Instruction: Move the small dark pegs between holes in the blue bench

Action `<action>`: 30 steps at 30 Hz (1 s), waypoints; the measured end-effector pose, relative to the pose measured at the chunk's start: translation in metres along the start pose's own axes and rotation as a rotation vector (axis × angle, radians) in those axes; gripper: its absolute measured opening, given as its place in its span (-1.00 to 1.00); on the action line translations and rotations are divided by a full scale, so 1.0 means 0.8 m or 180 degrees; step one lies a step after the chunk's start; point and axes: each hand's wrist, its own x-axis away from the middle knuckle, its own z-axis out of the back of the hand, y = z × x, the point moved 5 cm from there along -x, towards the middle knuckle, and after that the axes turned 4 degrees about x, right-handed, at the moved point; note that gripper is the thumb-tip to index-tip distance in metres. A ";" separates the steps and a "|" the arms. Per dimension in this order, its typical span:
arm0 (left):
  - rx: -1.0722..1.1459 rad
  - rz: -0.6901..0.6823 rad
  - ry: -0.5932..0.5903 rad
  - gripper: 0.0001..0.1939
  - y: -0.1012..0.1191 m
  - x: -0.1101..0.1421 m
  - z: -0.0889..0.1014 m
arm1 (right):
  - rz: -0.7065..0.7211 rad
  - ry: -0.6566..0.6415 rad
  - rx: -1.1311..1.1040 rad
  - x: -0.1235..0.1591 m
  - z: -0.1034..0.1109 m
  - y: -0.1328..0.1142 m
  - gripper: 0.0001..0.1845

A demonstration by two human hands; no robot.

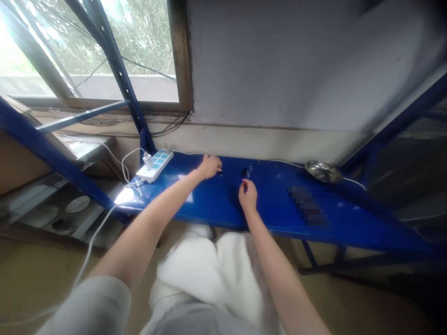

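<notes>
Over the back part of the blue table (216,204), my left hand (210,166) reaches down with its fingers curled together. A tiny dark and clear piece (220,174) shows at its fingertips; its kind is too small to tell. My right hand (248,195) is closed in a pinch above the table, nearer to me, and whatever it holds is hidden. Just beyond it lie a small dark object (245,171) and several tiny clear pieces (249,171).
A white power strip (159,164) with a plugged-in charger (148,160) sits at the table's left end. To the right are a shiny metal dish (323,171) and a blurred-out dark object (308,205). Blue rack posts (115,60) stand at both sides; a white cable (91,244) hangs left.
</notes>
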 end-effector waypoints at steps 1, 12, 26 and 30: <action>0.0223 0.0073 0.0205 -0.88 0.004 0.000 0.006 | 0.0019 0.0023 -0.0005 0.000 0.000 0.000 -0.68; 0.2798 0.1034 0.1585 -0.84 0.036 0.062 0.010 | -0.0826 -0.0402 -0.0851 -0.023 0.003 -0.027 -0.46; 0.2781 0.0833 0.1902 -0.83 0.068 0.103 0.053 | -0.1449 -0.0974 -0.2046 -0.040 0.018 -0.127 -0.42; 0.2516 0.0755 0.2022 -0.84 0.075 0.109 0.060 | -0.1320 -0.1014 -0.1890 -0.038 0.029 -0.138 -0.45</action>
